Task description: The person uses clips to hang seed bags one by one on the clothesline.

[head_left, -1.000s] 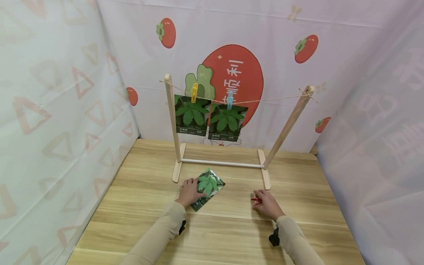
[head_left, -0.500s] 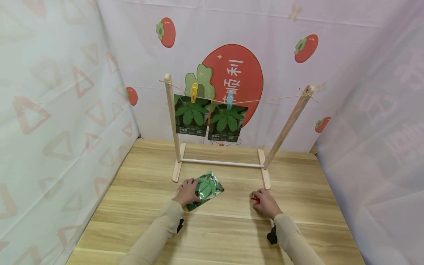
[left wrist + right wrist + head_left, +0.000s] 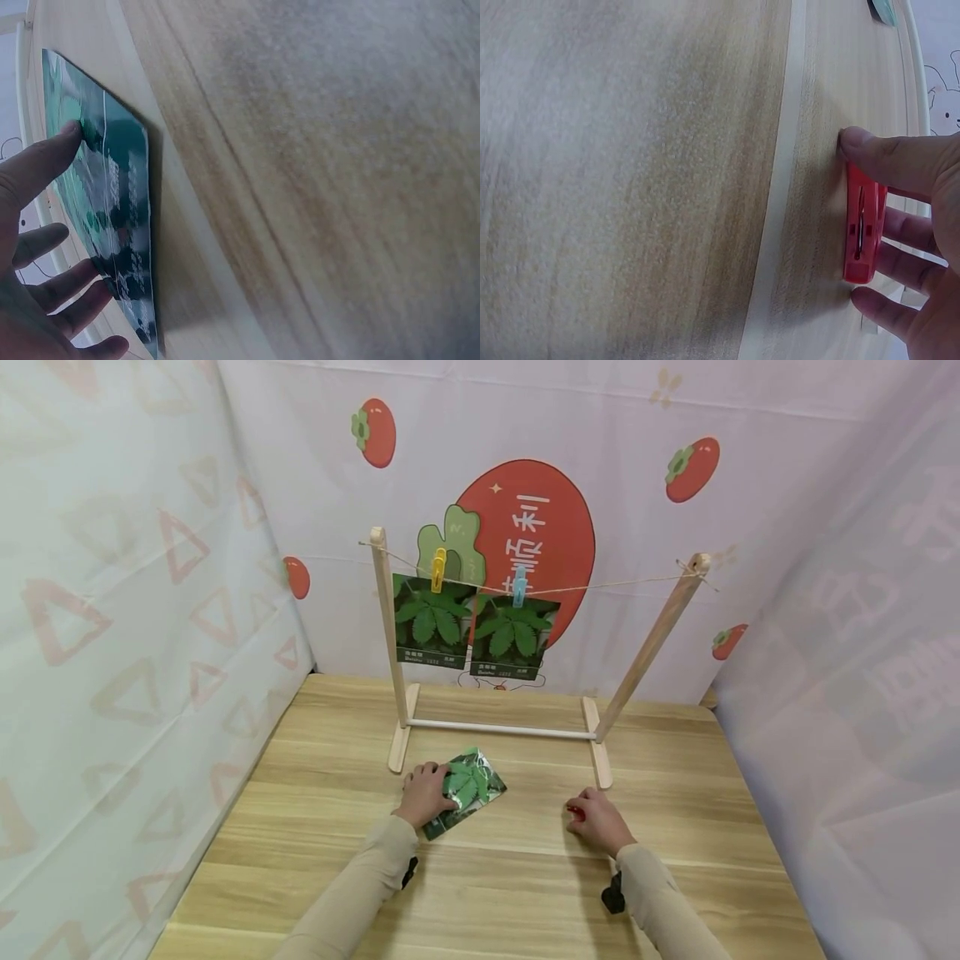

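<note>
A glossy packet (image 3: 477,783) with a green leaf picture lies on the wooden table, in front of a wooden stand. My left hand (image 3: 424,795) grips its left side. In the left wrist view, the thumb presses the face of the packet (image 3: 124,172) and the other fingers meet its far edge; some fingertips pass out of sight. To the right, by the stand's right foot, my right hand (image 3: 602,823) holds a red clothespin (image 3: 861,225) between thumb and fingers, close to the tabletop.
The wooden stand (image 3: 663,635) carries a string (image 3: 622,585) between its posts. Two similar leaf packets hang from it, one by a yellow clothespin (image 3: 438,570), one by a blue clothespin (image 3: 519,587). A white bar (image 3: 502,727) joins the feet. Printed cloth walls surround the table.
My left hand has turned the packet slightly on the table and shifted a little left. My right hand has moved slightly left, the red clothespin turning within its fingers.
</note>
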